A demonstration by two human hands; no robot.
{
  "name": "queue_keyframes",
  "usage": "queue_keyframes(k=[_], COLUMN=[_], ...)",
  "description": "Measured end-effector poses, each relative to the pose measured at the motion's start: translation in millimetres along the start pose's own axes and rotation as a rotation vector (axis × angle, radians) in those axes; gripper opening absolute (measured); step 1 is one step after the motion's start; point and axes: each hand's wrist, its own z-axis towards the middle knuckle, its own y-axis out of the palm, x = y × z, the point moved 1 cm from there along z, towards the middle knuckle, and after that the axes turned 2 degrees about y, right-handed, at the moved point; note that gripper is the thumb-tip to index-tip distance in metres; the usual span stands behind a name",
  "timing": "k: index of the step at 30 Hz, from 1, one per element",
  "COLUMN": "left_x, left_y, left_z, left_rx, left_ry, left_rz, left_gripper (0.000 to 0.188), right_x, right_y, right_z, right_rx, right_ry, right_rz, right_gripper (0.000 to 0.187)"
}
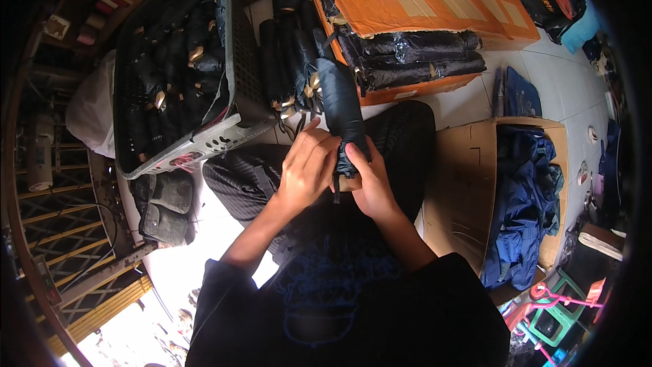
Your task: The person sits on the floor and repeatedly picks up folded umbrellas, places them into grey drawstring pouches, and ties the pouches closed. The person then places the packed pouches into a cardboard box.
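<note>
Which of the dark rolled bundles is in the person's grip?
The blue-grey bundle above the lap, its lower end between the left hand and right hand; neither touches those in the grey basket or orange box.

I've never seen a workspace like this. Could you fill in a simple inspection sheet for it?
Surface: pale tiled floor; boxes stand on it.
Job's things: one dark rolled bundle with a tan end, held above the lap; similar dark bundles lie beyond it, and more fill the grey crate.
Clutter: orange box of wrapped dark packets; tan carton of blue cloth.
Hands: left hand and right hand both at the bundle's lower end, holding it.
Cables: nothing seen for certain.
Surroundings: slatted gate at the left; bright light at lower left.
</note>
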Motion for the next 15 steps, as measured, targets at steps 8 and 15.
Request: queue_keyframes(k=[8,15], left_x=[8,5], left_y=[-1,0], left_z=[-7,-10], left_rx=[0.022,0.121], left_ry=[-0.05,-0.105], left_rz=[0.088,0.054], left_gripper=[0.028,0.026], right_x=[-1,-4], right_y=[5,13], right_z=[7,3], right_rx=[0.036,-0.076], right_ry=[-0.16,-0.067], right_rz=[-0.198,0.024], right_gripper=[0.038,0.057])
